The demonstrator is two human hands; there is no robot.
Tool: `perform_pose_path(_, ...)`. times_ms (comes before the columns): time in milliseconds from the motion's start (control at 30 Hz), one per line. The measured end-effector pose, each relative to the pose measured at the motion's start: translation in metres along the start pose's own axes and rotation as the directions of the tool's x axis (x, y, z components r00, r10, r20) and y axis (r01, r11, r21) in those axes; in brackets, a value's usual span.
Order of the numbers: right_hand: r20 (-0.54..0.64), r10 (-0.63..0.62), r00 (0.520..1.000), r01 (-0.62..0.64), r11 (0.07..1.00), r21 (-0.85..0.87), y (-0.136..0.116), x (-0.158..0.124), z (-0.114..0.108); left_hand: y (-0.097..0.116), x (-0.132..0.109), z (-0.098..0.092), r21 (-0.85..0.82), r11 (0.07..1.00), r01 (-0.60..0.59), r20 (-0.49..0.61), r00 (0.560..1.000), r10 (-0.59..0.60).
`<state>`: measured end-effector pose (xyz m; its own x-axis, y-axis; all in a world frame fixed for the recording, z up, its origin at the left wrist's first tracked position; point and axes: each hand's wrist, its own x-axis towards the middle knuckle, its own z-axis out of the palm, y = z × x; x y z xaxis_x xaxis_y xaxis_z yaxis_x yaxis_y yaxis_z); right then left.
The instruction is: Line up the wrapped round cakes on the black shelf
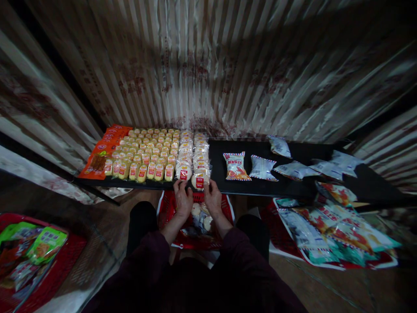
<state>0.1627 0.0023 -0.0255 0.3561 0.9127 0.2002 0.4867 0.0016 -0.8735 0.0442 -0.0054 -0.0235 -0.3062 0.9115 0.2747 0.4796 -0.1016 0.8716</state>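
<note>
Where two dark sleeves reach forward between the person's knees, a red basket (163, 211) sits on the floor with a few round wrapped cakes inside. Just above it, both hands rest at the front edge of a black shelf (293, 184). The left hand (183, 199) has its fingertips up against one round cake (184, 172), and the right hand (213, 198) touches the side of the front round cake (200, 179) next to it. The fingers are loosely curled, and it cannot be told whether either hand is actually clamped on a cake. These two cakes head two neat columns of the same cakes (193, 148) running back across the shelf. Left of them lie tidy rows of small yellow packs (143, 156), then an orange bag (104, 152) at the shelf's end. Right of the hands lie a striped snack bag (236, 166) and several silvery bags (295, 169), loosely scattered. Lower right, a heap of colourful bags (329, 234) lies below the shelf. Far left, another red basket (61, 265) holds green packs (45, 245). A ribbed, striped wall (208, 65) rises behind.
</note>
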Motion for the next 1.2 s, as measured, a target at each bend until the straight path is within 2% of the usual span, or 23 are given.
perform_pose_path(133, -0.008, -0.034, 0.999, 0.034, 0.999, -0.014, 0.000, 0.000, 0.000, -0.003, 0.002, -0.001, 0.036, 0.996, -0.081, 0.057, 0.995, 0.079)
perform_pose_path(367, 0.041, -0.050, 0.998, 0.049, 0.999, 0.020, -0.002, -0.001, -0.003, -0.006, 0.006, 0.000, 0.045, 0.992, -0.122, 0.122, 0.986, 0.115)
perform_pose_path(600, -0.032, -0.025, 0.999, 0.027, 0.999, 0.047, -0.001, -0.004, -0.005, -0.007, 0.006, 0.001, 0.050, 0.980, -0.195, 0.150, 0.971, 0.185)
perform_pose_path(933, -0.108, -0.129, 0.986, 0.119, 0.988, -0.094, 0.016, 0.005, 0.000, -0.017, 0.004, 0.019, 0.057, 0.977, -0.207, 0.148, 0.969, 0.197)
perform_pose_path(1200, -0.085, -0.156, 0.984, 0.144, 0.981, -0.133, 0.017, 0.010, -0.001, -0.012, 0.008, 0.021, 0.064, 0.967, -0.245, 0.192, 0.954, 0.229)
